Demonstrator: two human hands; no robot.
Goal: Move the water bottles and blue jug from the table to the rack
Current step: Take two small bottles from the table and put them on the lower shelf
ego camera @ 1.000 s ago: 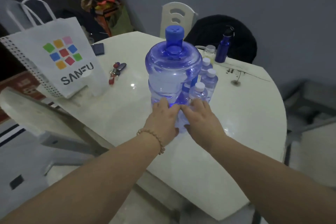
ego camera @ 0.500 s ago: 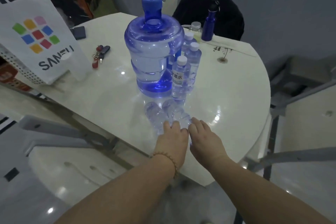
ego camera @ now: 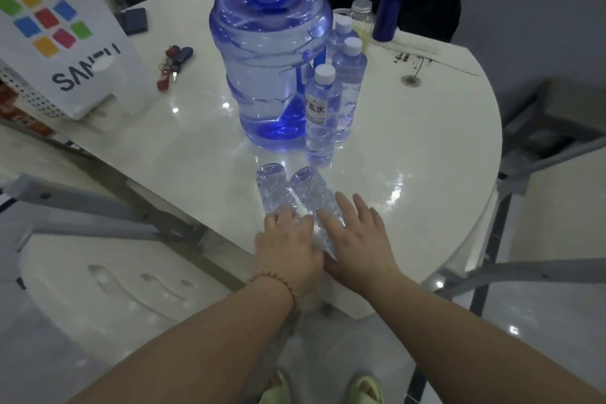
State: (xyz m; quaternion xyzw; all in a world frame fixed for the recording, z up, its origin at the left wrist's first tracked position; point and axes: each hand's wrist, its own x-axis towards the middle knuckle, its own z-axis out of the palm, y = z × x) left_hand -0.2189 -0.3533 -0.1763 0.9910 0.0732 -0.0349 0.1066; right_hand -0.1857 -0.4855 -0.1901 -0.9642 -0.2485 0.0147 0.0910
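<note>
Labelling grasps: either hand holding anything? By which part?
Left hand covers the near end of the left clear plastic bottle lying on the white table, grip unclear; right hand rests flat on the right bottle.

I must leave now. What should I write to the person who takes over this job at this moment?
Left hand: rests on the left lying bottle; grip unclear.
Right hand: open, flat on the right lying bottle.
Both lie near the table's front edge; the blue jug and three upright bottles stand behind.
Done: nothing visible; rack not in view.
Left: move all five bottles and the jug.
</note>
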